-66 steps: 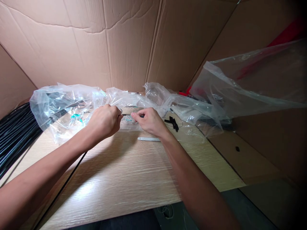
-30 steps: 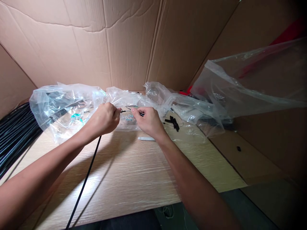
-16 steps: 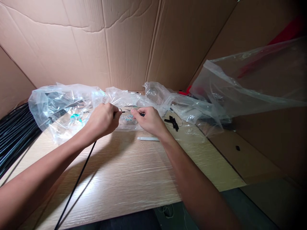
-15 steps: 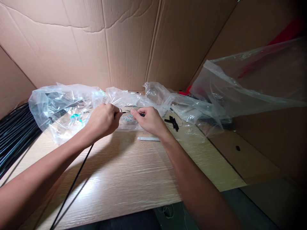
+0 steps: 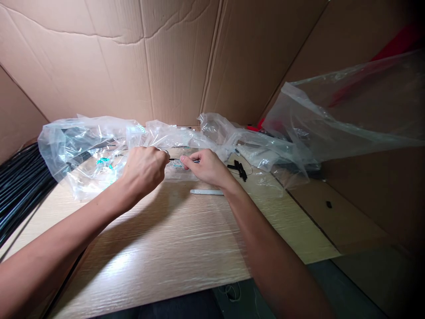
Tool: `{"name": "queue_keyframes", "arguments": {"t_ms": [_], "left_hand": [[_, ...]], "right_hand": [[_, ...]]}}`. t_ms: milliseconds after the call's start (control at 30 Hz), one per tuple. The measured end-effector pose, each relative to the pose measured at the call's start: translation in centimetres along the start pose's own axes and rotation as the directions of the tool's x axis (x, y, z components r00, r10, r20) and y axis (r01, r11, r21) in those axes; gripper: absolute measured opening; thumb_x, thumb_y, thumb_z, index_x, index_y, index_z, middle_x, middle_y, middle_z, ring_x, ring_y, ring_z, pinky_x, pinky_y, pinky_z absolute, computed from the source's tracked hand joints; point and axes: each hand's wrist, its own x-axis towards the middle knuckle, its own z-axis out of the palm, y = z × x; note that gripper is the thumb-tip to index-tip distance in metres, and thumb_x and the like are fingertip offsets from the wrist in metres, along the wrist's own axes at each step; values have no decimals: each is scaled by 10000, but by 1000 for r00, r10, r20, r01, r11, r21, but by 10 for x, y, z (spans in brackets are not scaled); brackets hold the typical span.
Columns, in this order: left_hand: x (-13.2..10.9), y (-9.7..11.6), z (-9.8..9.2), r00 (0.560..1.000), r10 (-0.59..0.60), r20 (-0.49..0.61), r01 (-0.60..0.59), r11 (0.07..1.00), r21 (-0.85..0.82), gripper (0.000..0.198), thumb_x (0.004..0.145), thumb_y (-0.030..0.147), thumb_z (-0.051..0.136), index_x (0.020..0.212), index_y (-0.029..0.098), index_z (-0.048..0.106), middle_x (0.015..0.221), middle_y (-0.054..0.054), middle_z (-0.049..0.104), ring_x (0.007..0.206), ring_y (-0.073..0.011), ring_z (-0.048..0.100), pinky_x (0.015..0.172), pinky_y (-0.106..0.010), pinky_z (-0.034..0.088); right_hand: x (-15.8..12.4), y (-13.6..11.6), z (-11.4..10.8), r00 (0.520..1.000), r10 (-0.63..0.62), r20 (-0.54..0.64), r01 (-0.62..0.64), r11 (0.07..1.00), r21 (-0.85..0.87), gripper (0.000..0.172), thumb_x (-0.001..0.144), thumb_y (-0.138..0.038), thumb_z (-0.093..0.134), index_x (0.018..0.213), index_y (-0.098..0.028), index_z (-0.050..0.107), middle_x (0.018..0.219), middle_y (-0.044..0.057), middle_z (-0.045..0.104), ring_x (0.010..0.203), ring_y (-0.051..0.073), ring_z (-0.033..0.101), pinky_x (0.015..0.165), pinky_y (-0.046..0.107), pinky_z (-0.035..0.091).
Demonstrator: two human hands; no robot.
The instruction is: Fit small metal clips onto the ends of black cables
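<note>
My left hand is closed around a thin black cable, whose dark end pokes out past the fingers toward the right. The cable's lower length trails down beneath my left forearm. My right hand is pinched on a slim dark tool, mostly covered by the fingers, so its kind is unclear. A small gap separates the two hands, with the cable end near my right thumb. Below and behind them lies a clear bag of small shiny parts. A white stick rests on the table near my right wrist.
Crumpled clear plastic bags line the back of the wooden table. Several short black pieces lie right of my hand. A bundle of black cables is at the left. Cardboard walls enclose the table.
My left hand has turned over and shifted slightly right, closer to my right hand. The trailing cable has swung left under the forearm. My right hand is nearly still.
</note>
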Motion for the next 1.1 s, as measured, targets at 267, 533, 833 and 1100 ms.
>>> {"name": "queue_keyframes", "arguments": {"t_ms": [267, 533, 833, 1100], "left_hand": [[0, 1, 6, 999, 39, -2, -39, 999, -9, 395, 1011, 245, 418, 834, 187, 766, 716, -146, 684, 589, -251, 566, 594, -369, 292], [-3, 1, -2, 998, 64, -1, -64, 997, -46, 391, 1032, 227, 423, 830, 147, 748, 701, -129, 655, 555, -188, 469, 610, -365, 232], [-8, 2, -6, 990, 138, -29, -138, 990, 20, 420, 1032, 159, 366, 868, 142, 752, 761, -151, 723, 576, -202, 504, 607, -368, 204], [-4, 2, 1, 995, 88, -44, -89, 995, -42, 386, 1010, 212, 399, 882, 168, 760, 774, -158, 737, 598, -246, 585, 604, -373, 232]], "right_hand": [[-1, 2, -1, 998, -55, 26, 56, 998, -14, 482, 1002, -374, 611, 559, -210, 514, 581, -56, 285, 564, 115, 218, 568, 343, 154], [-3, -4, 0, 1000, -20, -19, 19, 999, -45, 460, 998, -431, 608, 598, -203, 611, 562, -46, 414, 552, 116, 315, 573, 334, 221], [-2, 1, -1, 999, -23, -33, 23, 1000, -1, 486, 998, -414, 596, 562, -210, 531, 561, -62, 303, 552, 114, 260, 566, 331, 210], [-2, 0, -1, 999, -39, -30, 39, 999, -2, 489, 984, -388, 613, 543, -219, 486, 571, -58, 282, 557, 114, 239, 562, 330, 183]]}}
